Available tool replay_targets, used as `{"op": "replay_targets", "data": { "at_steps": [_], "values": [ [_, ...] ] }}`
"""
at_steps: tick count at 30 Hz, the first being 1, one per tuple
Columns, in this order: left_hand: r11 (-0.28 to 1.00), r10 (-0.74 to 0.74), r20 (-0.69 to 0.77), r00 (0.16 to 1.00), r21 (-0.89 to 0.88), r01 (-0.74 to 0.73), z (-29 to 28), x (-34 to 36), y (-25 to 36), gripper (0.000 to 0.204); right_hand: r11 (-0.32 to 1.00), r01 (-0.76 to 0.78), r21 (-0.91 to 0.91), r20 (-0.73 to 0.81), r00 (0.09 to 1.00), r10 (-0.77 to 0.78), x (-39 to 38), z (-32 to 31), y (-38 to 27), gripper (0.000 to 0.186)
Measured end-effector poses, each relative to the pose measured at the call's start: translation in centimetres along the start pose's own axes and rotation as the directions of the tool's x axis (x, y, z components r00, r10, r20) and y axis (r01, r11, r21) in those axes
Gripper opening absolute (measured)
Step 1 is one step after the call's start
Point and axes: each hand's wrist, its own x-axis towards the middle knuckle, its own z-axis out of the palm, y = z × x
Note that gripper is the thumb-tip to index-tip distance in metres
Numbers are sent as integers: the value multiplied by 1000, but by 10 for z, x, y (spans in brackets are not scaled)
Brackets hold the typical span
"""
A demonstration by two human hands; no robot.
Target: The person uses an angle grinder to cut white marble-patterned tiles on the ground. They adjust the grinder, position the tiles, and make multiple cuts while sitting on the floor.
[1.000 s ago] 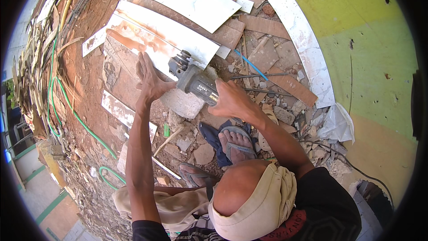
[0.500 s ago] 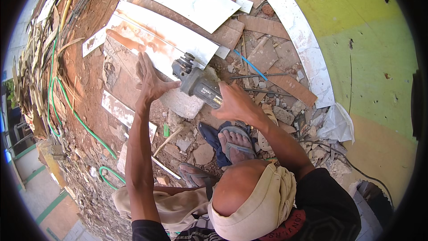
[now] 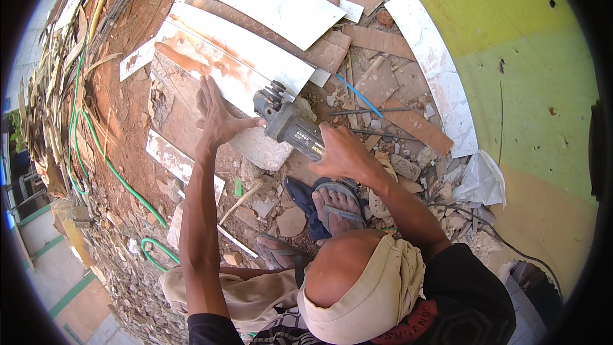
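Observation:
My right hand (image 3: pixel 347 152) is wrapped round the rear body of a dark grey angle grinder (image 3: pixel 295 129). The grinder's head rests over the near right part of a white tile (image 3: pixel 236 90) smeared with red-brown dust. Its blade is hard to make out. Fingers spread, my left hand (image 3: pixel 217 115) lies along the tile's near edge, with the thumb reaching to the grinder's head. Beneath the tile is a dusty stone slab (image 3: pixel 263 149). My sandalled foot (image 3: pixel 338 207) is on the ground just nearer than the grinder.
Another white tile (image 3: pixel 274 1) lies beyond, over brown tile pieces (image 3: pixel 380 39). A long white tile strip (image 3: pixel 434 67) leans by the green wall (image 3: pixel 523 70). A blue strip (image 3: pixel 361 96), rubble and a black cable (image 3: pixel 504 237) lie right; a green hose (image 3: pixel 121 176) runs left.
The grinder and my right hand have shifted slightly right and toward me. My left hand has stayed nearly in place on the tile.

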Motion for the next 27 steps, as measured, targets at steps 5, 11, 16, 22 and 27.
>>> {"op": "replay_targets", "data": {
  "at_steps": [5, 11, 16, 22, 27],
  "values": [
    [1000, -19, 12, 1000, 8, 19, -5, 0, 4, 178, 999, -1, -35, -13, 1000, 1, -3, 3, 4, 54],
    [1000, -13, -6, 1000, -14, 13, -1, -1, 1, 178, 1000, -8, -22, -6, 1000, 8, -7, 0, 3, 52],
    [1000, -9, 7, 1000, -8, 9, -2, 0, 4, 178, 999, -20, -35, -10, 1000, 19, -11, 0, 7, 51],
    [1000, -15, 12, 1000, -2, 15, -4, 0, 3, 178, 1000, -12, -11, -8, 1000, 12, -17, -1, 9, 51],
    [1000, 1, 3, 1000, 0, -1, -5, 0, 8, 176, 1000, -6, -29, -29, 1000, 5, -16, 1, 11, 51]
  ]
}}
